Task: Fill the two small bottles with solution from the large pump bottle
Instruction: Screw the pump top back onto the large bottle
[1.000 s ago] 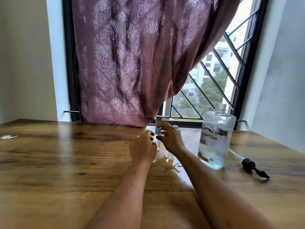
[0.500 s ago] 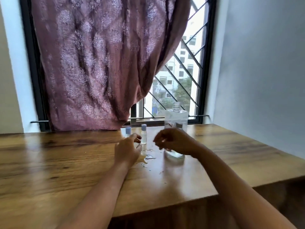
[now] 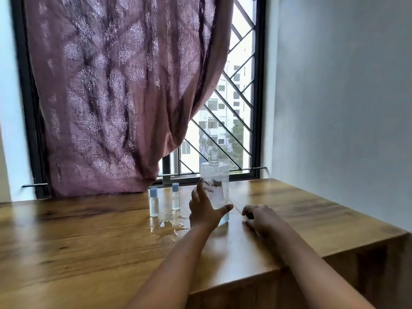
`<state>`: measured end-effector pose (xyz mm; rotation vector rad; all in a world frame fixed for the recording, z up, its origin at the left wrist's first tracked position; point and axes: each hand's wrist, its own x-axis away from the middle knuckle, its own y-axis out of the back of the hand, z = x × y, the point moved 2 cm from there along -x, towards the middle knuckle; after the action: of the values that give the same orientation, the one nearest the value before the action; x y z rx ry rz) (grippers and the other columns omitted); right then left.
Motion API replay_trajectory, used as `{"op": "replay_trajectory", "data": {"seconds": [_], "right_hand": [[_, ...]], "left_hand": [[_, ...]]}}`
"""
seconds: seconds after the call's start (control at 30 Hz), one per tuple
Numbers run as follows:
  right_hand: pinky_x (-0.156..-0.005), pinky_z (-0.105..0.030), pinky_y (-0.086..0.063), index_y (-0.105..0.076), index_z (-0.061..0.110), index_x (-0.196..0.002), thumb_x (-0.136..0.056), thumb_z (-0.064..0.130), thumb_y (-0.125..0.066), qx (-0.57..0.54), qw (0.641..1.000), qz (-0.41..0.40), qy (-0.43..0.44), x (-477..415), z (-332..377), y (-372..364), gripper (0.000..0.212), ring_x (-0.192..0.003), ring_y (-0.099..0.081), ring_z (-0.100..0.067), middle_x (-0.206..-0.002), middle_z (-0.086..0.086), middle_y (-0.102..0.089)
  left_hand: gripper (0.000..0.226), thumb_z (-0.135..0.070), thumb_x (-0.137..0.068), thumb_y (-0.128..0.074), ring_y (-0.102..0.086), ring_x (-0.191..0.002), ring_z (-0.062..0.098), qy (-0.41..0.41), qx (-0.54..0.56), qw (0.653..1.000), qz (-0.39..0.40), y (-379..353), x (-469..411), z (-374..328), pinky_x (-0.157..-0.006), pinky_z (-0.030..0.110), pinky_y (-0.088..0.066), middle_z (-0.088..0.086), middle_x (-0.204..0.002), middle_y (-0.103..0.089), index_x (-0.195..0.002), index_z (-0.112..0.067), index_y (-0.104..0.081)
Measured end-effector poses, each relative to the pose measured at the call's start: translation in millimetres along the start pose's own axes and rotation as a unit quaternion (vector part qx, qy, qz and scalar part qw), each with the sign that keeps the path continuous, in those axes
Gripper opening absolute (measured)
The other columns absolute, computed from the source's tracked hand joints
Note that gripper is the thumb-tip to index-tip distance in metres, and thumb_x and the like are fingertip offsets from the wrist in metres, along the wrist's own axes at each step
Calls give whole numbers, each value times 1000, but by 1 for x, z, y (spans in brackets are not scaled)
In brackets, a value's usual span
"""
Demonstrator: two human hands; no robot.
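The large clear bottle (image 3: pixel 217 186), labelled by hand and uncapped, stands on the wooden table (image 3: pixel 89 241) near the window. My left hand (image 3: pixel 204 210) is spread against its left and front side, fingers straight, thumb across its base. Two small clear bottles with blue caps stand upright to its left, one (image 3: pixel 153 202) nearer and one (image 3: pixel 175 197) farther back. My right hand (image 3: pixel 258 217) lies on the table to the right of the large bottle with its fingers curled down. What is under it is hidden, and the pump head is not in sight.
A puddle of spilled liquid (image 3: pixel 169 229) spreads on the wood in front of the small bottles. The table's right edge (image 3: pixel 334 253) drops off close to my right arm. A mauve curtain (image 3: pixel 122 97) hangs over the barred window behind.
The view swung and pulled back. My left hand left the small bottles and moved right onto the large bottle. My right hand dropped to the table on the bottle's right.
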<state>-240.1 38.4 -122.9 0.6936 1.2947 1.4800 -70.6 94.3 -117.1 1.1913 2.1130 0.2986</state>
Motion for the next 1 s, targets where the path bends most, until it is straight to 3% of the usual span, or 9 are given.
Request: {"op": "replay_trajectory", "data": {"seconds": [0.17, 0.27, 0.4, 0.47, 0.57, 0.67, 0.77, 0.87, 1.0], "right_hand": [[-83, -27, -47, -51, 24, -113, -67, 31, -73, -110, 993, -37, -5, 0, 4, 7, 51, -101, -54, -20, -115, -5, -50], [-75, -21, -40, -57, 16, -109, -70, 29, -77, -150, 986, -76, 13, -7, 6, 24, 46, -91, -49, -14, -113, -10, -54], [-84, -20, -37, -56, 22, -122, -84, 26, -65, -112, 993, 8, 46, -8, 22, 20, 39, -110, -50, -18, -128, -11, -53], [-86, -15, -34, -54, 21, -128, -90, 6, -48, -104, 993, 24, 55, -8, 27, 10, 41, -123, -47, -19, -135, -9, -51], [-76, -10, -30, -56, 20, -127, -81, -13, -33, -81, 995, 19, 63, -9, 32, -4, 61, -120, -49, -19, -133, -9, -53], [-78, -19, -39, -62, 21, -117, -79, -7, -44, -62, 996, 2, 69, -14, 34, -14, 50, -103, -56, -18, -123, -8, -60], [-72, -23, -42, -67, 22, -100, -80, 0, -52, -81, 993, -46, 68, -24, 32, -21, 34, -88, -59, -19, -105, -8, -66], [-66, -23, -37, -68, 22, -97, -83, 4, -59, -90, 985, -119, 82, -33, 27, -16, 24, -81, -57, -18, -88, -3, -59], [-71, -23, -38, -70, 11, -96, -81, -2, -64, -150, 931, -306, 134, -36, 30, 29, 21, -81, -57, -22, -84, 3, -50]], "left_hand": [[124, -49, -60, -81, -35, -134, 35, 17, 31, 999, 1, -11, -12, 4, -104, 47, -37, 15, -150, -26, -145, -36, 9], [122, -45, -63, -82, -39, -132, 34, -1, 54, 999, -2, -15, -13, 11, -101, 47, -41, 14, -149, -31, -144, -37, 9], [117, -45, -65, -80, -39, -131, 35, -14, 57, 998, -3, -17, -13, 17, -98, 46, -41, 15, -149, -29, -146, -31, 5], [117, -45, -65, -80, -39, -131, 36, -14, 59, 998, -5, -15, -14, 18, -98, 45, -40, 17, -149, -29, -146, -28, 3], [114, -38, -66, -81, -42, -129, 34, -7, 69, 997, -15, -9, -16, 22, -98, 42, -40, 17, -148, -32, -146, -29, 0], [113, -36, -67, -81, -43, -128, 34, -4, 71, 997, -12, -6, -14, 24, -97, 40, -40, 16, -146, -33, -146, -29, 0], [113, -37, -67, -81, -43, -128, 34, -5, 67, 998, -12, -4, -14, 23, -96, 39, -40, 15, -146, -34, -146, -28, 0], [114, -38, -66, -81, -45, -127, 33, -5, 65, 998, -13, -1, -14, 23, -94, 37, -40, 14, -146, -35, -146, -29, 0], [112, -43, -65, -81, -44, -127, 33, 2, 77, 997, -18, 3, -18, 26, -95, 41, -41, 12, -147, -34, -144, -33, -2]]}}
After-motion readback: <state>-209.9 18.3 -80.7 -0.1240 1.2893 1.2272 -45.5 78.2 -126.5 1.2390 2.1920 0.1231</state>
